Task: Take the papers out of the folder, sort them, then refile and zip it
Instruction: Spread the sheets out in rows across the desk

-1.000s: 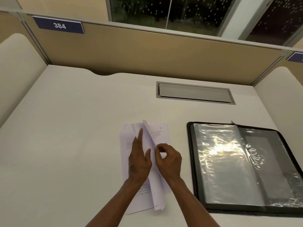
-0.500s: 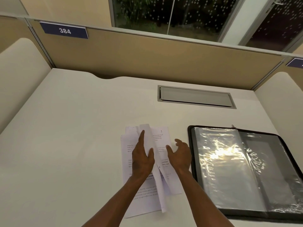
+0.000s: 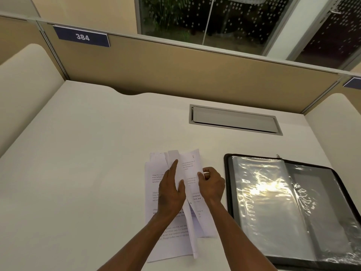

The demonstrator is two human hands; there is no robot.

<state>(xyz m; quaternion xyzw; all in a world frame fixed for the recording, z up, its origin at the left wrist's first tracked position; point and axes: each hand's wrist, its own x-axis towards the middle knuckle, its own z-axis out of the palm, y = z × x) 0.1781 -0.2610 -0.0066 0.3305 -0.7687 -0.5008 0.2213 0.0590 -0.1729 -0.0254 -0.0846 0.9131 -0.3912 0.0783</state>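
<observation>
A loose stack of printed white papers (image 3: 156, 192) lies on the desk in front of me. One sheet stands partly lifted along the middle of the stack. My left hand (image 3: 171, 189) rests flat on the left part of the stack, fingers extended. My right hand (image 3: 212, 184) curls its fingers around the right edge of the top sheet, which bears a page number near its top. The black zip folder (image 3: 227, 192) lies spread flat to the right, its shiny clear plastic sleeves (image 3: 273, 204) showing.
The white desk (image 3: 88, 163) has a grey cable hatch (image 3: 234, 120) at the back. A tan partition (image 3: 175, 71) with a blue "384" label (image 3: 83, 37) closes the far side. White side panels flank the desk; windows show above.
My right hand, open half a second ago, has curled back onto the right edge of the top sheet. The left hand has stayed on the stack. The view has tilted slightly.
</observation>
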